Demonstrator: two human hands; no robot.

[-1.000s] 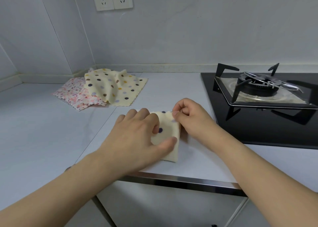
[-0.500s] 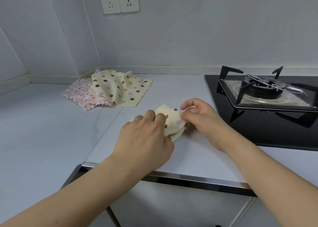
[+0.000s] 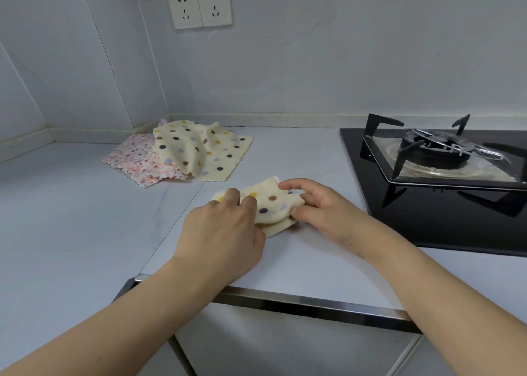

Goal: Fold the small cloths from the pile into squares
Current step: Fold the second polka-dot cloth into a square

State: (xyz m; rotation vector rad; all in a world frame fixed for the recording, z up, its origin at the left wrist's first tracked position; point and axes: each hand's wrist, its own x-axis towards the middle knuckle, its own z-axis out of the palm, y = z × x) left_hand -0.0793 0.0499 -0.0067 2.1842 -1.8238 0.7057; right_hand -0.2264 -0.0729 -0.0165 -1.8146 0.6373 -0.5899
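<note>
A small cream cloth with coloured dots (image 3: 271, 203) lies folded and bunched on the white counter between my hands. My left hand (image 3: 225, 227) grips its left side, fingers curled over the top layer. My right hand (image 3: 319, 204) pinches its right edge between thumb and fingers. Farther back on the left lies the pile: a crumpled cream dotted cloth (image 3: 199, 150) on top of a pink floral cloth (image 3: 137, 162).
A black gas hob (image 3: 445, 204) with a burner and pan supports (image 3: 433, 150) fills the right side, close to my right hand. The counter's metal front edge (image 3: 285, 298) runs below my wrists. A double wall socket (image 3: 199, 6) sits above.
The flat folded cloth has been lifted and bunched. Both hands slid away from me and changed from pressing it flat to gripping its two sides.
</note>
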